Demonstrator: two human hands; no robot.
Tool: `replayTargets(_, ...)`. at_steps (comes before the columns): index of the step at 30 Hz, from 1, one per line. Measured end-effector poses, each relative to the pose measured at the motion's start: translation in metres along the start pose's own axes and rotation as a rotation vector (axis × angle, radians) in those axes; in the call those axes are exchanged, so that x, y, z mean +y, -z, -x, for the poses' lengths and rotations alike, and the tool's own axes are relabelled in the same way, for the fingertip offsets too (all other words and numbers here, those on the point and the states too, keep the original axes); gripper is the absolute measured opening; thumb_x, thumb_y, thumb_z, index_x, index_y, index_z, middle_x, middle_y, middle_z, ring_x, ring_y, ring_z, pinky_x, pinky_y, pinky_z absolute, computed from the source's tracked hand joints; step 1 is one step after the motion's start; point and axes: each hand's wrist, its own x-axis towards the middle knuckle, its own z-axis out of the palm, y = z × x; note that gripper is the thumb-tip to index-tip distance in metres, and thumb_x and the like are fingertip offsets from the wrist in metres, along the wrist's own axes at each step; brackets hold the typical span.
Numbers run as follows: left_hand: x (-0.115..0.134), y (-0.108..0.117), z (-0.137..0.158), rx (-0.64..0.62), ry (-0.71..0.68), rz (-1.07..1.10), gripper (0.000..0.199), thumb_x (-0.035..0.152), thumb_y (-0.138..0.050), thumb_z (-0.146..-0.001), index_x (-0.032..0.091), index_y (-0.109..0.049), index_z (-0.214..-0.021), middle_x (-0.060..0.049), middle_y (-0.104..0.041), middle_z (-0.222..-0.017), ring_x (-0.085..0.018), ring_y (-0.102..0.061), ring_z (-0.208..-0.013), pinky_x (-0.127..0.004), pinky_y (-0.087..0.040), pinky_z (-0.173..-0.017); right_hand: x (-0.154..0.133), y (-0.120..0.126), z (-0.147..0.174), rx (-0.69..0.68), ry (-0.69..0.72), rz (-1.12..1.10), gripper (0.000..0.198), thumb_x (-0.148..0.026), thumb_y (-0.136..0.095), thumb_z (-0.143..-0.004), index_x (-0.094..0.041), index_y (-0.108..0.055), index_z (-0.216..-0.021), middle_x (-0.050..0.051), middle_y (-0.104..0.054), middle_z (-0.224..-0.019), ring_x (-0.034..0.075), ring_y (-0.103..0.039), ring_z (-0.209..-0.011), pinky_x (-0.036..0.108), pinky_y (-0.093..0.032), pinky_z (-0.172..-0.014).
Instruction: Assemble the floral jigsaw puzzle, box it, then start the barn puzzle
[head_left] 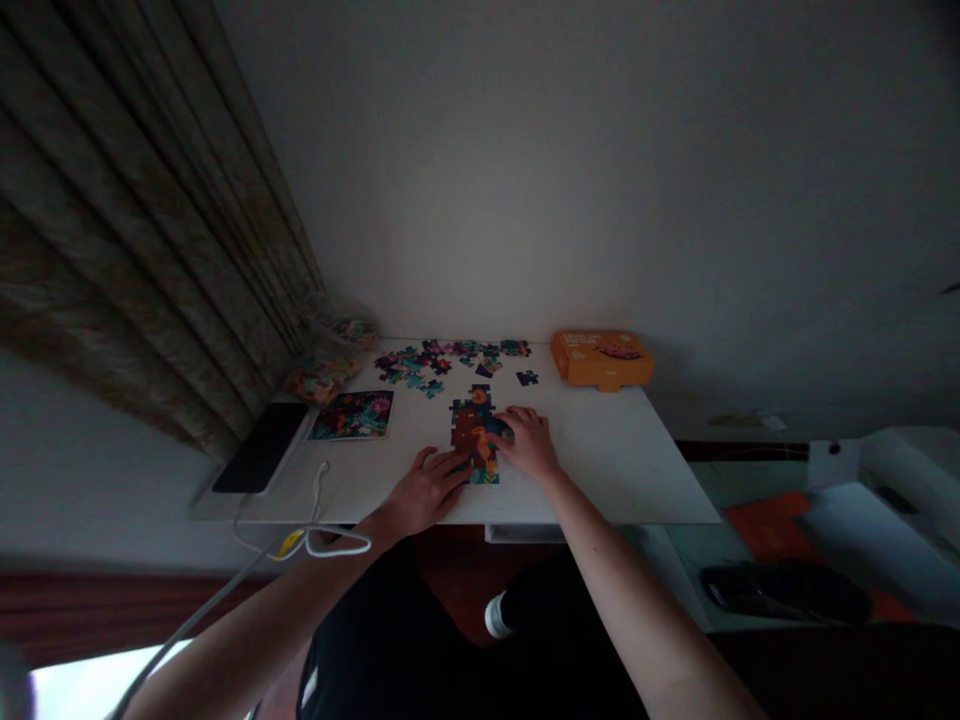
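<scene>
A partly joined jigsaw puzzle (463, 430) lies on the white table, with dark red, blue and orange areas and a bird-like figure. At its lower left, my left hand (426, 490) rests with fingers stretched out, their tips on the puzzle's edge. My right hand (529, 443) is at the right edge, thumb and fingers curled around a dark blue puzzle piece (498, 426) against the joined part. The fingers partly hide that piece. Beyond the puzzle are loose puzzle pieces (411, 368) in a spread group, and a single dark piece (527, 378) lies apart.
A colourful picture card (352, 415) lies left of the puzzle, beside a black phone-like slab (262, 447). Plastic bags with colourful contents (324, 380) sit at the back left. An orange box (604, 358) stands back right. A white cable (319, 500) crosses the table's front left edge.
</scene>
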Motion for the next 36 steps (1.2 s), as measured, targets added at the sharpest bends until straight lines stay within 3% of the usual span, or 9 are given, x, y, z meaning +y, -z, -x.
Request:
replayTargets(17,-0.002,0.0007,0.0053,-0.071,-0.032,0.027,0.046,0.034,-0.051,-0.102,0.025,-0.054,-0.147,-0.011,-0.051,-0.156,-0.029,-0.048,-0.142,-0.058,-0.021,-0.123,0.0002,-0.0004,0.0,0.0,0.002,-0.01,0.037,-0.049,-0.059,-0.097,-0.026,-0.072,-0.123,0.012,-0.066,-0.131,0.029,-0.054,-0.121,0.043,-0.04,-0.097)
replayTargets(26,-0.0007,-0.0001,0.0046,-0.062,-0.061,0.006,0.047,0.034,-0.048,-0.104,0.027,-0.051,-0.15,-0.01,-0.05,-0.157,-0.025,-0.046,-0.146,-0.057,-0.016,-0.126,0.0017,-0.0035,0.0005,0.018,0.01,-0.019,0.038,-0.049,-0.062,-0.096,-0.026,-0.071,-0.124,0.011,-0.066,-0.132,0.029,-0.054,-0.123,0.043,-0.04,-0.097)
replayTargets(31,0.0002,-0.0025,0.0066,-0.018,-0.095,-0.029,0.046,0.029,-0.046,-0.104,0.026,-0.052,-0.149,-0.011,-0.053,-0.155,-0.023,-0.048,-0.145,-0.05,-0.021,-0.127,0.0038,-0.0065,0.0014,0.029,0.021,-0.017,0.038,-0.051,-0.06,-0.097,-0.028,-0.07,-0.125,0.011,-0.066,-0.132,0.029,-0.054,-0.123,0.043,-0.04,-0.096)
replayTargets(36,0.0031,-0.0017,0.0067,-0.026,-0.099,-0.071,0.045,0.028,-0.045,-0.104,0.025,-0.054,-0.148,-0.012,-0.052,-0.155,-0.026,-0.05,-0.142,-0.056,-0.019,-0.126,0.0032,-0.0057,0.0019,0.028,0.031,-0.014,0.038,-0.05,-0.06,-0.097,-0.027,-0.07,-0.126,0.01,-0.066,-0.132,0.028,-0.055,-0.121,0.042,-0.039,-0.095)
